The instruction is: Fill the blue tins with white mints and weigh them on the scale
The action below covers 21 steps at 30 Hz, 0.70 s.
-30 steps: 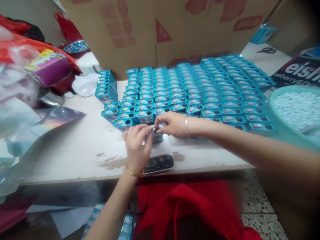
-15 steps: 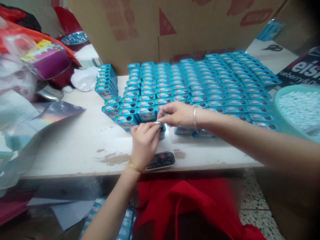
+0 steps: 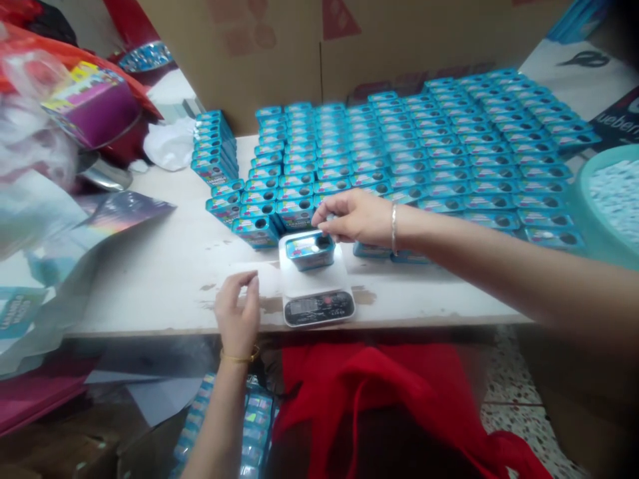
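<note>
A small blue tin box (image 3: pixel 310 251) with a dark round hole at one end of its top rests on a white kitchen scale (image 3: pixel 319 306). My right hand (image 3: pixel 353 217) is over the hole end of the box, its fingers pinched around small white tablets (image 3: pixel 331 217); how many, I cannot make out. To the left of the scale, my left hand (image 3: pixel 238 311) is above the front of the table, thumb and forefinger apart, holding nothing. Behind the scale stand rows of matching blue boxes (image 3: pixel 359 143).
At the right edge, a turquoise bowl (image 3: pixel 589 206) holds many white tablets. A stack of blue boxes (image 3: pixel 213 150) stands at the back left, near plastic bags (image 3: pixel 40 140) and a purple box (image 3: pixel 92 110). A large cardboard carton (image 3: pixel 279 73) closes off the back.
My left hand has let go of the box on the scale and moved left and down. My right hand stays beside the box. The view has shifted slightly.
</note>
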Available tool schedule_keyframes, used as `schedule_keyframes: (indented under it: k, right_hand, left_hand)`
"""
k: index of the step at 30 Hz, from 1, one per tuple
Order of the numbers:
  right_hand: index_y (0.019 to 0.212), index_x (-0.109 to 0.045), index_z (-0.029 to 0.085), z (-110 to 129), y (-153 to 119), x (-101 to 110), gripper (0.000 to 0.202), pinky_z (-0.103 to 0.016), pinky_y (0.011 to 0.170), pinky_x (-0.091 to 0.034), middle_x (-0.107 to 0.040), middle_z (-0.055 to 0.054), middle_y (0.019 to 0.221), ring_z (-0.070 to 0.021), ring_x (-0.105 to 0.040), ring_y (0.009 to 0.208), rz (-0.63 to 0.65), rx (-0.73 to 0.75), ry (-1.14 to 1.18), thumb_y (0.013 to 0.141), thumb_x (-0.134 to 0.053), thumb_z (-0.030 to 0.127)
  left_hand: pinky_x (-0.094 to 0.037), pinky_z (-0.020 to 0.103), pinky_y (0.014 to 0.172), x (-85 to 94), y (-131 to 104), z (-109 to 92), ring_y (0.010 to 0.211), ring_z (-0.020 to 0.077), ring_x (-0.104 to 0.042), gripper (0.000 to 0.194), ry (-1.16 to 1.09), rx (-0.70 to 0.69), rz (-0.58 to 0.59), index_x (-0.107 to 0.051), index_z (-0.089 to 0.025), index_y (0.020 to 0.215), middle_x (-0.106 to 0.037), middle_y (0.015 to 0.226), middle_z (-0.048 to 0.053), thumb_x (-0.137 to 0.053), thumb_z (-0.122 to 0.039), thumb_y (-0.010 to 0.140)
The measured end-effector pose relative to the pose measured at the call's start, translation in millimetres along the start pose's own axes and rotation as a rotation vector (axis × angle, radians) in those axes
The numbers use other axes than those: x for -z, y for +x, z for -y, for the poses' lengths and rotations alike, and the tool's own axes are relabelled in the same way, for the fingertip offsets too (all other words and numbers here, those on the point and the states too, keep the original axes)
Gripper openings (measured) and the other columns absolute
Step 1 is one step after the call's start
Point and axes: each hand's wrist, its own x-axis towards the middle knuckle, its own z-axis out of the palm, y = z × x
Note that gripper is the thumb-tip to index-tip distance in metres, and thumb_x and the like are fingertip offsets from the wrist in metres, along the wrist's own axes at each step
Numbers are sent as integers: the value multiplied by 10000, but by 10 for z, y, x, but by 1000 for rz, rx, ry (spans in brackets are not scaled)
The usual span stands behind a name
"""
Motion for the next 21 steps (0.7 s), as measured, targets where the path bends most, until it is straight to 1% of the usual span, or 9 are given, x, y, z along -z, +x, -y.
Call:
schedule_keyframes:
  k: [3, 6, 9, 12, 15, 18, 21]
  right_hand:
    - [822, -629, 86, 21, -12, -5, 161, -162, 465, -377, -488, 56, 462, -46, -453, 436, -34, -17, 7, 793, -542, -46]
    - [806, -620, 83, 43, -47, 6, 140, -155, 455, -370, -485, 55, 465, -42, -449, 436, -36, -9, -31, 804, -538, -30]
    - [801, -642, 83, 35, -57, 8, 131, -166, 468, -377, -499, 48, 486, -55, -470, 464, -21, 59, -155, 793, -550, -10]
    - [828, -675, 88, 18, -40, -15, 149, -191, 534, -403, -526, 42, 513, -71, -491, 496, -18, 130, -313, 779, -562, 5]
    - [865, -696, 94, 13, -22, -57, 148, -207, 583, -407, -551, 30, 544, -81, -506, 523, -7, 155, -463, 792, -580, 38]
    - [909, -706, 118, 23, -17, -96, 156, -221, 617, -408, -627, -5, 677, -101, -544, 610, 9, 159, -589, 804, -599, 71]
    - [933, -705, 144, 44, -15, -115, 162, -243, 717, -418, -671, -39, 879, -142, -579, 801, 9, 189, -686, 796, -632, 98]
  left_hand:
    - [-452, 318, 849, -41, -186, 148, 878, 166, -594, 160, 23, 24, 40, -635, -164, 962, -647, 936, 55, -528, -252, 881]
    - [-454, 321, 835, -100, -278, 237, 871, 168, -589, 168, 13, 33, 63, -628, -160, 965, -642, 934, 59, -520, -260, 884]
    - [-460, 313, 816, -165, -307, 312, 863, 165, -592, 173, 11, 28, 74, -627, -161, 965, -644, 924, 56, -520, -272, 886]
    - [-465, 308, 809, -217, -323, 375, 863, 164, -593, 171, 9, 15, 81, -627, -161, 955, -646, 914, 54, -517, -273, 888]
    - [-466, 316, 802, -247, -339, 410, 856, 170, -590, 171, 18, 0, 89, -626, -158, 940, -645, 893, 56, -509, -273, 892]
    - [-461, 324, 779, -265, -342, 420, 838, 177, -586, 177, 44, -24, 87, -623, -157, 928, -647, 877, 60, -501, -281, 895]
    - [-455, 320, 747, -280, -335, 420, 808, 176, -580, 182, 63, -43, 78, -620, -155, 914, -644, 855, 59, -498, -288, 895]
